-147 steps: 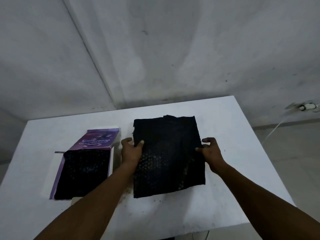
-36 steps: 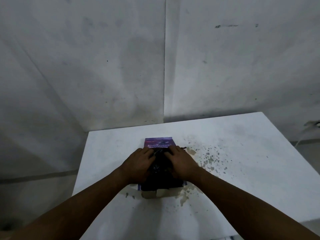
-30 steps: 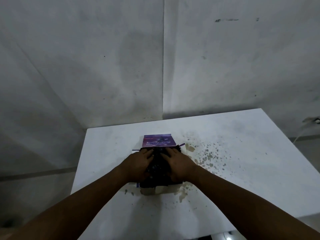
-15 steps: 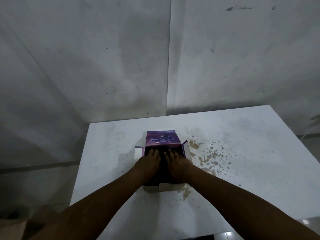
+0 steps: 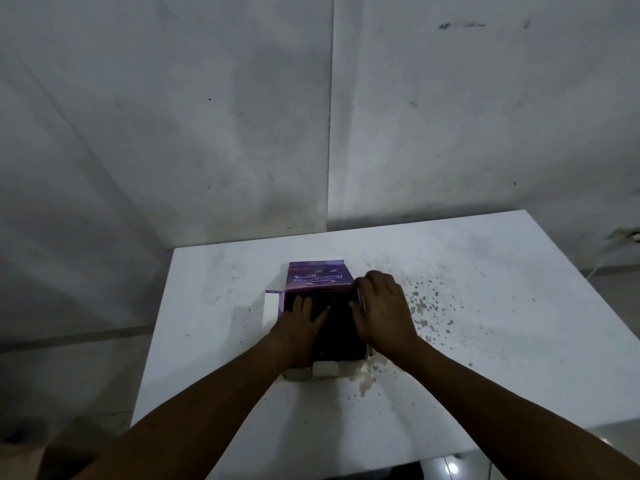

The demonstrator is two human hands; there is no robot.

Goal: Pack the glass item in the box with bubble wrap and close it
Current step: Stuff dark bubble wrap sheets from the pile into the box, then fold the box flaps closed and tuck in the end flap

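Observation:
A purple box [image 5: 317, 277] lies open on the white table [image 5: 485, 341], its lid flap standing at the far side and a white side flap [image 5: 270, 306] spread out to the left. Black bubble wrap [image 5: 341, 327] fills the box. The glass item is hidden under it. My left hand [image 5: 301, 323] presses flat on the wrap, fingers apart. My right hand [image 5: 381, 310] curls over the box's right side flap, fingers on its upper edge and thumb inside.
Brown specks and stains [image 5: 422, 306] are scattered on the table right of the box. Grey walls meet in a corner [image 5: 330, 133] behind the table. A white cable [image 5: 623, 237] hangs at the far right.
Five seconds ago both hands held the wrap flat beside the box. Since half a second ago my right hand has left the wrap and moved onto the right side flap; the left still presses down.

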